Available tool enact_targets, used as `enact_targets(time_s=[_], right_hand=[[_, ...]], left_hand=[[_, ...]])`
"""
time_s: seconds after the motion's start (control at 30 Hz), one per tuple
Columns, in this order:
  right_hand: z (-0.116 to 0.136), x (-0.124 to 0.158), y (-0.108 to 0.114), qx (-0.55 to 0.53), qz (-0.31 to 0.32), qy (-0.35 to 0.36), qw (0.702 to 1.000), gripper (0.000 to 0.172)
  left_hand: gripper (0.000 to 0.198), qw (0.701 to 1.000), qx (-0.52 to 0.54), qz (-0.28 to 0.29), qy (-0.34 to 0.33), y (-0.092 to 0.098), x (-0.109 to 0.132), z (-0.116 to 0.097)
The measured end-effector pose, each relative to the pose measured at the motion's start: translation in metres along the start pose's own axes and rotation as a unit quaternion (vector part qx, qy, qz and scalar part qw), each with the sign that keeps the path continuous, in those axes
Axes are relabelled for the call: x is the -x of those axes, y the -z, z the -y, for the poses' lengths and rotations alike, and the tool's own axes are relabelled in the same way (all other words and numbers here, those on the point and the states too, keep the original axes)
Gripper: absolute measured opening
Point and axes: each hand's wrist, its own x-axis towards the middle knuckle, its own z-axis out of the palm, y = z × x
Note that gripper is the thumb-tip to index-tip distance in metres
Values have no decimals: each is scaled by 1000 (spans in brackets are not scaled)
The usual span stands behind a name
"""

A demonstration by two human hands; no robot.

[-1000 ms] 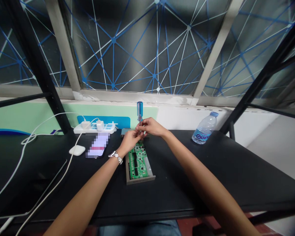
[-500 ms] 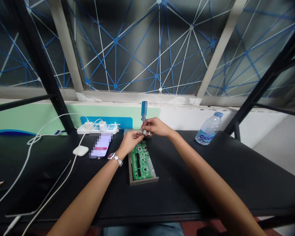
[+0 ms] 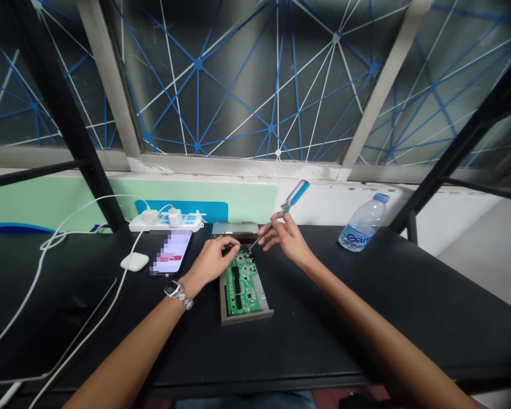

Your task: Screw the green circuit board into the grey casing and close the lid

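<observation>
A screwdriver [image 3: 297,194] with a blue and clear handle leans to the right in my right hand [image 3: 288,238], its shaft between my fingers. The tip points down-left at the far end of a green circuit board [image 3: 247,284]. That board sits in a shallow metal case [image 3: 249,319] on the black table. My left hand [image 3: 213,261], wearing a silver watch [image 3: 176,292], hovers over the board's far left corner. Its thumb and forefinger are pinched together; whatever is between them is too small to make out.
Behind the board lies a grey metal cover [image 3: 235,228]. To the left are a phone [image 3: 172,253], a white earbud case [image 3: 134,261], a tablet [image 3: 59,335], cables and a power strip [image 3: 166,222]. A water bottle [image 3: 363,222] stands at the right.
The screwdriver has gone from upright to tilted right, as my right hand moved right and lower. My left hand has drawn back to the left, apart from the right hand.
</observation>
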Motion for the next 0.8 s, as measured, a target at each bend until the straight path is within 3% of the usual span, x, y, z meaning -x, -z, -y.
enact_targets(time_s=[0.27, 0.8], right_hand=[[-14, 37, 1, -108, -132, -66, 983, 45], [-16, 47, -14, -154, -144, -73, 975, 40]], left_hand=[[18, 998, -2, 51, -46, 8, 2, -8], [13, 995, -25, 92, -35, 6, 2, -8]])
